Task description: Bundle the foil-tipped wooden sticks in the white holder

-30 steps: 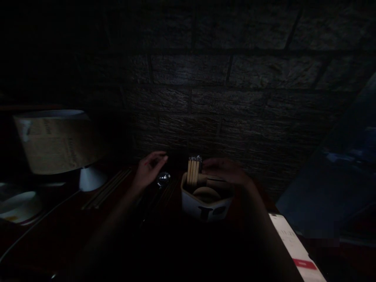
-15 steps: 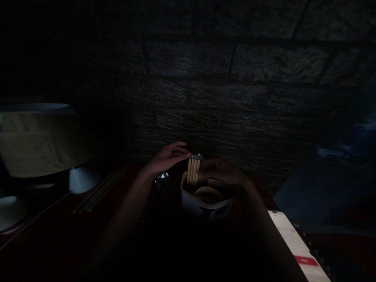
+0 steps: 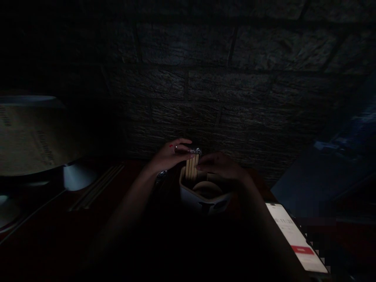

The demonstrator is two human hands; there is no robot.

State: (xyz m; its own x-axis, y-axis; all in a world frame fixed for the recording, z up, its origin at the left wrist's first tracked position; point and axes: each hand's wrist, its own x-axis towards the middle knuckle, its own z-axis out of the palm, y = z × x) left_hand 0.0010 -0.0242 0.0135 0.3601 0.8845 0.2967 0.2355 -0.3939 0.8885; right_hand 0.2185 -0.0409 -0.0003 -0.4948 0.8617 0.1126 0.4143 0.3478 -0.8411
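A bundle of chopsticks [image 3: 192, 168] with shiny silvery tops stands upright in the left part of a pale, open-topped container [image 3: 190, 194]. From the left, my left hand [image 3: 173, 154] closes on the bundle's upper end, thumb across the front and the index finger stretched out above. My right hand [image 3: 220, 164] comes in from the right, fingertips against the bundle's right side; its other fingers are dim. A round rim [image 3: 207, 188] shows inside the container, beside the chopsticks. Behind my left wrist is a shiny metal piece [image 3: 161, 175], mostly hidden.
A lit phone [image 3: 289, 235] lies at the right. On the left are loose chopsticks [image 3: 98, 188], a white cone-shaped object [image 3: 78, 178] and a large paper-covered vessel [image 3: 32, 137]. A stone-block wall [image 3: 205, 86] rises behind the dark red table [image 3: 49, 235].
My left thumb has moved across the front of the chopsticks near their tops. My right fingers are closer against their side. The view has shifted slightly.
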